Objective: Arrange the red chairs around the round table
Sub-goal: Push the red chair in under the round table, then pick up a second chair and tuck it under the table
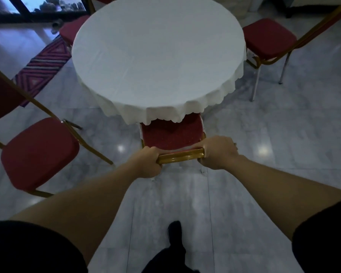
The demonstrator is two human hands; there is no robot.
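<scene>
A round table (158, 56) under a white cloth fills the upper middle of the head view. Directly in front of me a red chair (171, 134) is tucked with its seat partly under the hanging cloth. My left hand (149, 162) and my right hand (219, 152) both grip the gold top rail of its backrest, one at each end. A second red chair (37, 150) stands at the lower left, apart from the table. A third red chair (268, 36) stands at the table's right side. A fourth red seat (73, 30) shows behind the table's far left edge.
The floor is glossy grey marble tile with light reflections. A striped red and purple rug (43, 64) lies on the far left. A dark window frame (28, 14) runs along the top left. My dark shoe (174, 233) is on the floor below the held chair.
</scene>
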